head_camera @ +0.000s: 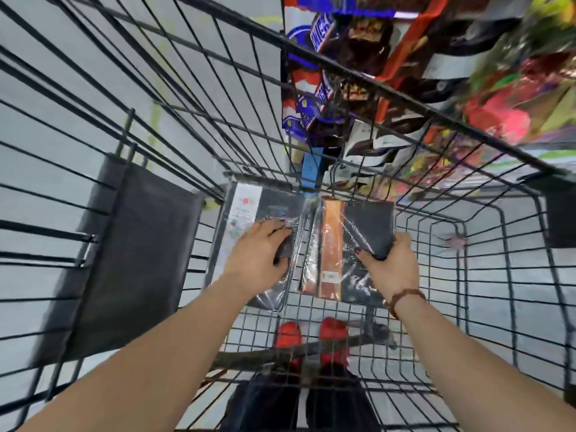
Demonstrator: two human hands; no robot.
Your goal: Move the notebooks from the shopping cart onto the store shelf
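We are bending over the shopping cart (467, 277) with both arms down inside it, and both notebooks are lying flat on its wire floor at the far end, side by side and nearly touching along their inner edges. Each one's long axis is running away from us, toward the cart's far wall.

Our left hand (258, 249) is resting on the left notebook (246, 210), the one with the pale band. The fingers are curling over the cover and the thumb is tucking in at its right edge, so we are judging it a grip rather than a flat press. Our right hand (389, 265) is pinching the right edge of the right notebook (369, 219), the one in shiny wrap with the orange stripe, thumb on top and fingers underneath. Each hand is sitting at the near-to-middle part of its own book, so neither arm is needing to cross.

The store shelf (358, 45), blurred and packed with bright packets, is lying ahead and to our right, beyond the cart's rim. We are judging that the lift is turning on bringing both books straight up, clear of the rim, then swinging right
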